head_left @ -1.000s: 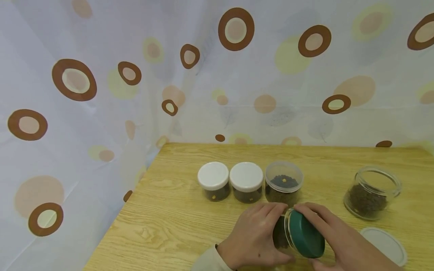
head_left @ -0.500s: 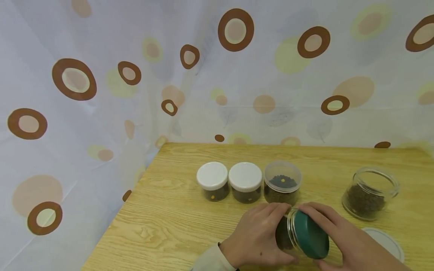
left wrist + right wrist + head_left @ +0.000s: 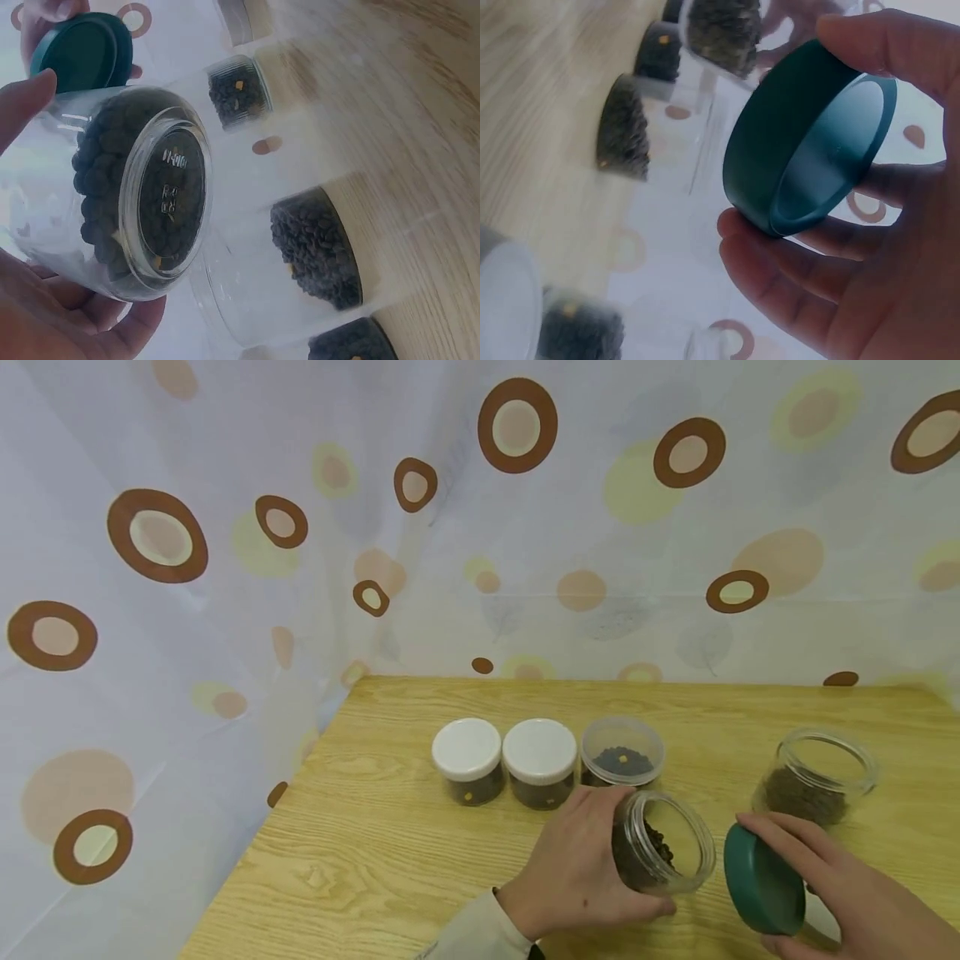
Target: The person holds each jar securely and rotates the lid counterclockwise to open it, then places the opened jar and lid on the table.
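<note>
My left hand (image 3: 577,868) grips a clear jar (image 3: 678,843), tilted with its uncovered mouth toward the right. Dark, bean-like pieces (image 3: 112,165) lie inside it, seen through the glass in the left wrist view. A green screw lid (image 3: 761,881) is pinched by its rim in my right hand (image 3: 847,877), a short gap to the right of the jar's mouth. The right wrist view shows the lid's hollow inside (image 3: 832,157) turned toward the palm, the thumb at one side of the rim and the fingers at the other.
Two white-capped jars (image 3: 467,749) and a lidless plastic jar (image 3: 622,739) of dark pieces stand in a row behind my left hand. An uncovered glass jar (image 3: 810,793) stands farther right. A pale flat lid (image 3: 821,922) lies partly hidden behind my right hand.
The green lid has come off the jar and moved to the right with my right hand. The jar stays in my left hand, its mouth now showing.
</note>
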`<state>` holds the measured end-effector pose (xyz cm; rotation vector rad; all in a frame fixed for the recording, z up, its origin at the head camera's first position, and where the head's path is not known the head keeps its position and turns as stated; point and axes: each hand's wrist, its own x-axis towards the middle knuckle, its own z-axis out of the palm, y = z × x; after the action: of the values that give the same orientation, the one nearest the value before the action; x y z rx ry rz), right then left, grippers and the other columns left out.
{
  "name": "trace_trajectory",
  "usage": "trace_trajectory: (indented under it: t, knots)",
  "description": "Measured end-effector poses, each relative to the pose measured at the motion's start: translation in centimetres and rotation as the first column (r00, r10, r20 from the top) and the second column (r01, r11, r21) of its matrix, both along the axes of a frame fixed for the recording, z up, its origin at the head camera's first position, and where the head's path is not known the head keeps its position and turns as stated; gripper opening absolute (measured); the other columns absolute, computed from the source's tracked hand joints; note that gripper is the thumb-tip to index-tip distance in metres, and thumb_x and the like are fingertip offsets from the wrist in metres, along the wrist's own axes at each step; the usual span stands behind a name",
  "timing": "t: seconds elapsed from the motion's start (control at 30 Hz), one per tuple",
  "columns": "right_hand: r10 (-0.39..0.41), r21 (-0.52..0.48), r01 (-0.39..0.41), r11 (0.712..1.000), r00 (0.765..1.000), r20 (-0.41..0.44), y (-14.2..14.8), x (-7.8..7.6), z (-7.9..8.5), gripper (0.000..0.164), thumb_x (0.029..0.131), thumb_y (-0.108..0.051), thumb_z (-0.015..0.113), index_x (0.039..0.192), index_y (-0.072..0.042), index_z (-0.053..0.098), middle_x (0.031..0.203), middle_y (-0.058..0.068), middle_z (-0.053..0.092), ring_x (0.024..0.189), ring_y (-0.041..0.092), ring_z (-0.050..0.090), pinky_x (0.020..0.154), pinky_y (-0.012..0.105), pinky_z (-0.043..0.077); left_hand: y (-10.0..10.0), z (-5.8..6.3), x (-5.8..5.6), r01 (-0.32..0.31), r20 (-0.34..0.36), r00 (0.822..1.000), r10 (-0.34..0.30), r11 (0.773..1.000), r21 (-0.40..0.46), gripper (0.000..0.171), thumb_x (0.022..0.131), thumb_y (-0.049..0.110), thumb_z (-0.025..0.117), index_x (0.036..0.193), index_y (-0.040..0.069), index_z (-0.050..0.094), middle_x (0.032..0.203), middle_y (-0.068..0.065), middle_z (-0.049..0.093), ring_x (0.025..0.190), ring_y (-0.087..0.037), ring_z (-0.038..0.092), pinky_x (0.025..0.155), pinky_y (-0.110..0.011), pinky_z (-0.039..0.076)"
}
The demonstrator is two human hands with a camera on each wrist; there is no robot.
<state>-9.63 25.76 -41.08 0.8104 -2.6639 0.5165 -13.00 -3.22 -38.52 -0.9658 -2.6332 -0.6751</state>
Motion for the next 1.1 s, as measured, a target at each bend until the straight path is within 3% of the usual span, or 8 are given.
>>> trace_trajectory:
  t: [0.27, 0.4, 0.47, 0.57, 0.7, 0.9, 1.0, 1.1]
  knots:
    - [0.011, 0.003, -0.011, 1.0, 0.999, 0.034, 2.4, 0.2, -1.7, 0.118, 0.055, -0.033, 0.095, 0.155, -0.022, 0.032, 0.142, -0.032, 0.02, 0.114, -0.023, 0.03, 0.061, 0.019, 0.043, 1.6, 0.0, -0.2, -0.041, 0.16, 0.987, 0.01, 0.981, 0.19, 0.109, 0.068, 0.055, 0.085, 0.152, 0.02, 0.026, 0.13, 0.005, 0.056, 0.122, -0.009, 0.051, 0.1, -0.025, 0.049]
    - [0.002, 0.046, -0.005, 0.999, 0.997, 0.078, 3.5, 0.1, -2.3, 0.118, 0.06, -0.037, 0.093, 0.157, -0.026, 0.027, 0.139, -0.021, 0.03, 0.112, -0.018, 0.037, 0.062, 0.019, 0.043, 2.6, 0.4, -0.8, -0.006, 0.167, 0.986, -0.026, 0.983, 0.184, 0.105, 0.071, 0.055, 0.082, 0.153, 0.022, 0.026, 0.133, 0.004, 0.055, 0.124, -0.011, 0.053, 0.098, -0.026, 0.05]
    - [0.011, 0.062, -0.018, 0.998, 0.994, 0.106, 4.3, 0.0, -2.8, 0.116, 0.065, -0.039, 0.091, 0.158, -0.027, 0.023, 0.14, -0.022, 0.029, 0.113, -0.018, 0.036, 0.062, 0.02, 0.043, 3.4, 0.6, -1.0, 0.007, 0.188, 0.981, -0.044, 0.981, 0.194, 0.102, 0.074, 0.055, 0.08, 0.154, 0.023, 0.025, 0.134, 0.005, 0.054, 0.125, -0.011, 0.052, 0.097, -0.026, 0.051]
    - [0.063, 0.041, -0.068, 0.997, 0.991, 0.117, 5.8, -0.2, -3.6, 0.114, 0.069, -0.037, 0.088, 0.159, -0.022, 0.021, 0.146, -0.026, 0.022, 0.119, -0.021, 0.025, 0.062, 0.02, 0.043, 4.5, 0.7, -1.1, 0.001, 0.236, 0.97, -0.061, 0.969, 0.245, 0.102, 0.076, 0.053, 0.079, 0.155, 0.025, 0.02, 0.134, 0.008, 0.053, 0.126, -0.01, 0.052, 0.097, -0.029, 0.051]
    - [0.089, 0.004, -0.09, 0.996, 0.99, 0.107, 7.2, -0.4, -4.3, 0.118, 0.062, -0.033, 0.092, 0.158, -0.013, 0.024, 0.148, -0.033, 0.01, 0.122, -0.022, 0.018, 0.06, 0.022, 0.044, 5.9, 1.0, -1.3, -0.01, 0.223, 0.973, -0.05, 0.965, 0.261, 0.103, 0.077, 0.052, 0.079, 0.155, 0.026, 0.016, 0.134, 0.009, 0.053, 0.125, -0.009, 0.051, 0.096, -0.028, 0.05]
    - [0.06, -0.012, -0.059, 0.998, 0.977, 0.205, 7.7, 0.0, -4.3, 0.115, 0.069, -0.027, 0.089, 0.16, -0.02, 0.019, 0.143, -0.038, 0.004, 0.119, -0.02, 0.024, 0.054, 0.037, 0.05, 7.5, 1.1, -1.9, -0.023, 0.22, 0.975, -0.033, 0.969, 0.247, 0.104, 0.076, 0.055, 0.078, 0.156, 0.027, 0.017, 0.14, 0.006, 0.052, 0.126, -0.01, 0.053, 0.093, -0.027, 0.051]
    - [0.059, 0.017, -0.065, 0.998, 0.972, 0.226, 8.1, 0.0, -4.6, 0.109, 0.076, -0.028, 0.085, 0.16, -0.023, 0.016, 0.146, -0.03, 0.013, 0.118, -0.018, 0.03, 0.058, 0.032, 0.051, 8.1, 1.1, -2.3, -0.032, 0.223, 0.974, -0.025, 0.969, 0.246, 0.104, 0.075, 0.057, 0.078, 0.155, 0.027, 0.019, 0.139, 0.008, 0.053, 0.123, -0.008, 0.055, 0.091, -0.026, 0.052]
    - [0.056, 0.032, -0.067, 0.997, 0.961, 0.273, 8.7, 0.0, -4.9, 0.106, 0.081, -0.03, 0.081, 0.16, -0.028, 0.011, 0.147, -0.009, 0.028, 0.115, -0.017, 0.034, 0.057, 0.035, 0.051, 8.7, 1.1, -3.0, -0.008, 0.186, 0.982, -0.033, 0.976, 0.218, 0.1, 0.075, 0.058, 0.079, 0.154, 0.025, 0.027, 0.136, 0.01, 0.056, 0.118, -0.004, 0.058, 0.087, -0.019, 0.051]
